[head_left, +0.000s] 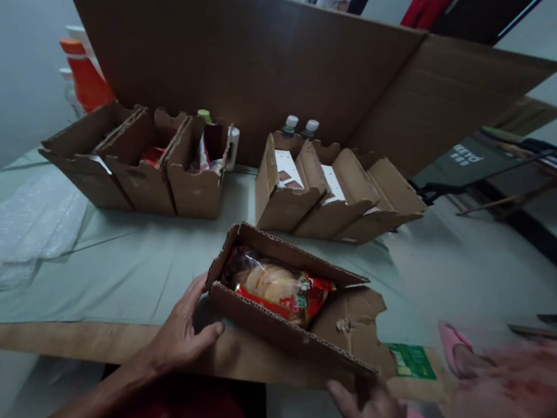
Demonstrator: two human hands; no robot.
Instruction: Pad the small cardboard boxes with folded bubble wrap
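Observation:
A narrow, open-topped cardboard box [276,316] lies at an angle near the front of the table, its right end flap folded outward. Inside it is a clear and red packet of round biscuits [277,286]. My left hand [181,332] holds the box at its left end, fingers against the end wall and thumb apart from it. At the lower right corner, my right hand [370,414] grips the box, its thumb below the edge; its fingers are partly hidden and blurred.
Behind stand two rows of cardboard bins, left [192,192] and right [283,209], before a tall cardboard screen [255,59]. Bubble wrap [19,233] lies at left. A green packet [412,362] sits by the table's right edge. A person's pink slipper [454,346] shows at right.

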